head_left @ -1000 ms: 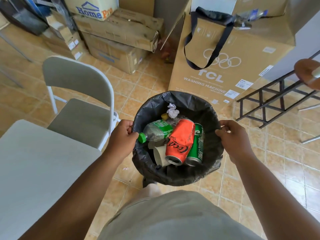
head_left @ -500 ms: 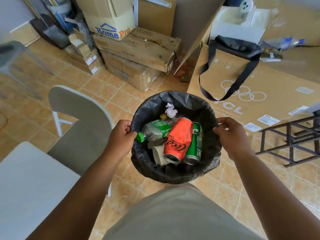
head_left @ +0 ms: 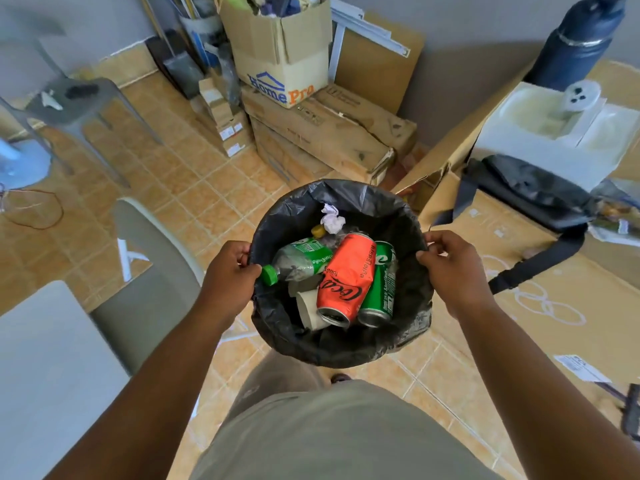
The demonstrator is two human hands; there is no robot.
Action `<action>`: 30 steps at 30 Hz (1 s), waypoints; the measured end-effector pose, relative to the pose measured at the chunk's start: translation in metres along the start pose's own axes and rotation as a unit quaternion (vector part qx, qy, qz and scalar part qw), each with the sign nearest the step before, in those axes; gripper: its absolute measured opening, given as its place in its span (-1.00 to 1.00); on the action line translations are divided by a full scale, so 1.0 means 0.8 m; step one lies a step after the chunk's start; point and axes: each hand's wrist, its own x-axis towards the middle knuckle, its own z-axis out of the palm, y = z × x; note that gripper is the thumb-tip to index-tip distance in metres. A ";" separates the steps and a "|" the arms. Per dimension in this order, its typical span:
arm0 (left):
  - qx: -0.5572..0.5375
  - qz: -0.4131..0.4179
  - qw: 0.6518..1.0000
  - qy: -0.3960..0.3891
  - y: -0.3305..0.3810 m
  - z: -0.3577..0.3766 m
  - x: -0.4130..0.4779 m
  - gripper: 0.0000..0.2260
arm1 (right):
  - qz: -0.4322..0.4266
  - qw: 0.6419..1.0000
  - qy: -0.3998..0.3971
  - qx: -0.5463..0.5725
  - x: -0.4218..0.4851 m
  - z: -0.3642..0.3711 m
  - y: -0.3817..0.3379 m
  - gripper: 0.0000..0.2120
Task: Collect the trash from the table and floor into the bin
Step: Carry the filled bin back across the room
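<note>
Now the bin (head_left: pixel 408 337), lined in black, hangs above the tiled floor (head_left: pixel 207 195), both arms stretched forward. Left hand (head_left: pixel 230 275) clenches its left rim, right hand (head_left: pixel 453 268) its right. Inside lie 2 cans (head_left: pixel 346 275) and a bottle (head_left: pixel 298 259).

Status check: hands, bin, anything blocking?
Left hand and right hand grip the bin rim. Cans, bottle, paper inside. Chair close at left.

Left hand (head_left: pixel 231 271) and right hand (head_left: pixel 453 268) gripping bin (head_left: pixel 408 344) rim, red can (head_left: pixel 346 277), green can (head_left: pixel 380 289), plastic bottle (head_left: pixel 301 259) inside, above tiled floor (head_left: pixel 194 188)
</note>
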 end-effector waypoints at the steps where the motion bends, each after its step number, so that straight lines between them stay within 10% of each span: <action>1: -0.002 0.000 1.000 0.005 0.005 0.002 0.014 -0.77 | -0.005 1.000 -0.005 -0.004 0.018 0.004 -0.006 -0.84; 30: -0.118 -0.115 0.978 0.124 0.076 -0.106 0.536 -0.75 | -0.112 0.979 -0.127 -0.109 0.512 0.343 -0.302 -0.81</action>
